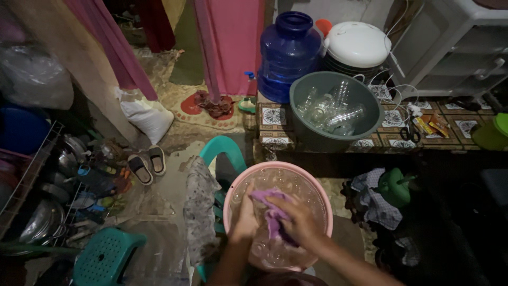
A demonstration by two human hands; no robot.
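Two hands work with a purple cloth inside a pink basin.

The right hand (301,222) is closed around a purple cloth (272,212), pressing it down among clear glasses (275,249) piled in the pink basin (233,193). The left hand (244,220) curls at the basin's near left side, fingers bent around something clear that I cannot make out. The basin sits on a teal chair (225,151) draped with a patterned rag (200,206). Beyond it, on the tiled counter (272,116), a grey-green tub (317,135) holds more clear glasses, with a blue water jug (288,55) and a white rice cooker (357,45) behind. Sandals (147,163) lie on the floor at left.
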